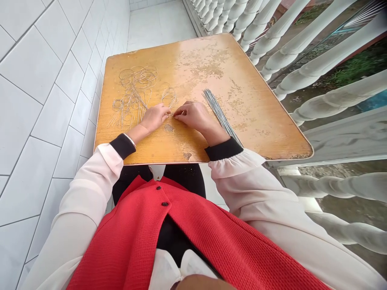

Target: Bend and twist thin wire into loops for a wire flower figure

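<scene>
My left hand [155, 117] and my right hand [196, 117] meet over the near half of the table, fingertips almost touching. Both are pinched on a thin wire [169, 98], whose loops spread out just beyond my fingers. Its short stretch between the fingertips is too fine to make out well. Left of my left hand lies a loose heap of looped wires [137, 82], with straight tails pointing toward me. Beside my right wrist rests a bundle of straight grey wires [222, 117], its near end partly hidden by my sleeve.
The wooden table [208, 52] has a worn, peeling top and rounded corners. A white tiled wall [45, 100] runs close along the left. White balusters [290, 52] line the right side, with ground and plants visible beyond them.
</scene>
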{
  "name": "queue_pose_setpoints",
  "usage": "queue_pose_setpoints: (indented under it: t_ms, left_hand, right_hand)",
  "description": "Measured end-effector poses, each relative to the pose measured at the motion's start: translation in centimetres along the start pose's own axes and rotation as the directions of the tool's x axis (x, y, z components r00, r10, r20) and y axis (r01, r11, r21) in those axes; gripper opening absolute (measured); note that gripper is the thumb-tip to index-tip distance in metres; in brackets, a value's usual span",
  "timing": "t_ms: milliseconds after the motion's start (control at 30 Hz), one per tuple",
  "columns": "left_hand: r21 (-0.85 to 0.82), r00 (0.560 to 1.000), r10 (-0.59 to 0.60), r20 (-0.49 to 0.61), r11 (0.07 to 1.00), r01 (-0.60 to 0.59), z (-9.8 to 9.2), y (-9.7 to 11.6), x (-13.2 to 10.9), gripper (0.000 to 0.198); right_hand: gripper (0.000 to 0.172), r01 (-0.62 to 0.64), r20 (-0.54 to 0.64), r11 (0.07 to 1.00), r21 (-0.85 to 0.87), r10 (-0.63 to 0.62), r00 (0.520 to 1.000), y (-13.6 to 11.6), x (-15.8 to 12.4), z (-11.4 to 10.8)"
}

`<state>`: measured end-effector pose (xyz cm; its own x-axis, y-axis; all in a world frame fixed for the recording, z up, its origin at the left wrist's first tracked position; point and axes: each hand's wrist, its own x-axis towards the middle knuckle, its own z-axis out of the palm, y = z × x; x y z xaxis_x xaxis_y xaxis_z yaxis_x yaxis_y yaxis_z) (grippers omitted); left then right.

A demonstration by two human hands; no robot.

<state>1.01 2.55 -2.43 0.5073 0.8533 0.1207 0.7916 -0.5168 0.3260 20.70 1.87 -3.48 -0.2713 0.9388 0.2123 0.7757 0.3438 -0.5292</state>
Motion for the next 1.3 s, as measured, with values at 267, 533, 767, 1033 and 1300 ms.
queue_pose_setpoints:
  t_ms: [267, 533, 767, 1033, 1300]
  left_hand:
    - [0.014, 0.999, 0.039, -0.018, 0.999, -0.038, 0.3, -0.1, 0.0, 0.021]
    - [-0.040, 0.998, 0.036, -0.049, 0.998, -0.038, 0.6, -0.2, 0.1, 0.023]
    - [-0.008, 0.994, 0.104, -0.025, 0.995, -0.104, 0.7, -0.1, 0.5, 0.023]
    - [0.020, 0.996, 0.093, -0.011, 0.995, -0.093, 0.6, 0.0, 0.3, 0.023]
    - [0.023, 1.000, 0.022, 0.014, 0.999, -0.023, -0.4, 0.3, -0.9, 0.020]
  right_hand:
    - [0.020, 0.104, -0.012, 0.991, -0.078, -0.106, 0.994, -0.3, -0.2, 0.2]
    - [0.023, 0.195, 0.010, 0.968, -0.158, -0.196, 0.981, -0.1, 0.0, 0.3]
    - [0.028, 0.137, 0.002, 0.966, -0.220, -0.140, 0.990, -0.4, -0.1, 0.3]
    - [0.023, 0.122, 0.027, 0.989, -0.083, -0.120, 0.992, -0.4, -0.3, -0.1]
    - [0.024, 0.160, 0.060, 0.984, -0.072, -0.156, 0.986, -1.1, -0.7, 0.0]
